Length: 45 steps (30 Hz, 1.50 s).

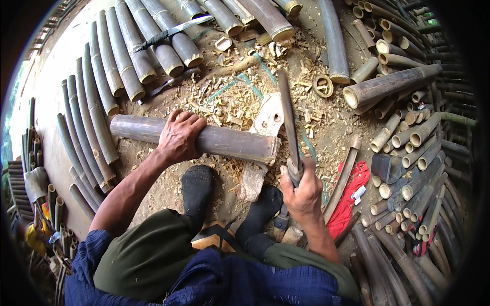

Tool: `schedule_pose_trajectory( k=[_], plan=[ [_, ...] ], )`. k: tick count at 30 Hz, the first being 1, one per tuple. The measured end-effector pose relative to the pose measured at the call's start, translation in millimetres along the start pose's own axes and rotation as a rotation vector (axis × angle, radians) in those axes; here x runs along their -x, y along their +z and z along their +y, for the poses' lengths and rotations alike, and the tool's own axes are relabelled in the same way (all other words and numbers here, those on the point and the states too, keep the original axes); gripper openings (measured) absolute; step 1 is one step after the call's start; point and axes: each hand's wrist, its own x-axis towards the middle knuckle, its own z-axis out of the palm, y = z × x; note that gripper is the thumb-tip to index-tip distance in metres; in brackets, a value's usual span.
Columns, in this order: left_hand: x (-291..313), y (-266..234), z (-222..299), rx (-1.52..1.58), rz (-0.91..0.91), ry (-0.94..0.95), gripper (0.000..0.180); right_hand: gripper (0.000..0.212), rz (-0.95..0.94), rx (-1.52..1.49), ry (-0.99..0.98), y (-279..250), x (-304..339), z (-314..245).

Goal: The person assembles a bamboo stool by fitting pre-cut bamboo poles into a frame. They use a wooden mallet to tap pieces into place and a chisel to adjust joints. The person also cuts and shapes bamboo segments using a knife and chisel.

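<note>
Left hand (181, 134) clasped on grey-brown bamboo tube (236, 145); long dark metal blade (289, 117) gripped in right hand (302, 193); trimming seemingly underway, bracing required next.

Dark box (389, 168) among stacked tubes (429, 127), right; red cloth (348, 201) nearby; knife (186, 26) lying across bamboo row (140, 58).

1 left hand (179, 133), 1 right hand (303, 193), 1 held bamboo tube (235, 144), 1 held blade (289, 112), 2 feet (198, 189)

Wide head-worn view, steeply downward
</note>
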Motion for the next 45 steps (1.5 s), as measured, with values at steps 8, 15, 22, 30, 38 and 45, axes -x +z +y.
schedule_pose_trajectory(
  k=[8, 15, 22, 30, 38, 45],
  plan=[
    [1.0, 3.8, 4.4, -0.001, 0.033, 0.004, 0.060, 0.028, -0.191, 0.163, 0.216, 7.2, -4.5, 16.2],
    [-7.1, 5.8, 13.3, 0.010, 0.059, 0.019, 0.061, 0.032, -0.193, 0.288, 0.297, 39.5, 18.3, 94.8],
    [8.8, 10.4, 10.3, -0.052, 0.190, 0.014, 0.068, 0.033, -0.065, 0.061, 0.115, -1.5, -0.2, 13.2],
    [17.7, 18.5, 10.8, -0.071, 0.224, 0.025, 0.073, 0.036, -0.240, 0.156, 0.251, 12.1, -2.8, 37.2],
    [11.1, 18.8, 14.1, -0.069, 0.238, 0.024, 0.076, 0.028, -0.135, 0.223, 0.246, 30.2, 12.6, 61.3],
    [21.9, 20.1, 11.0, -0.091, 0.254, -0.002, 0.077, 0.031, -0.032, 0.039, 0.058, -4.4, -7.6, -5.6]
  ],
)
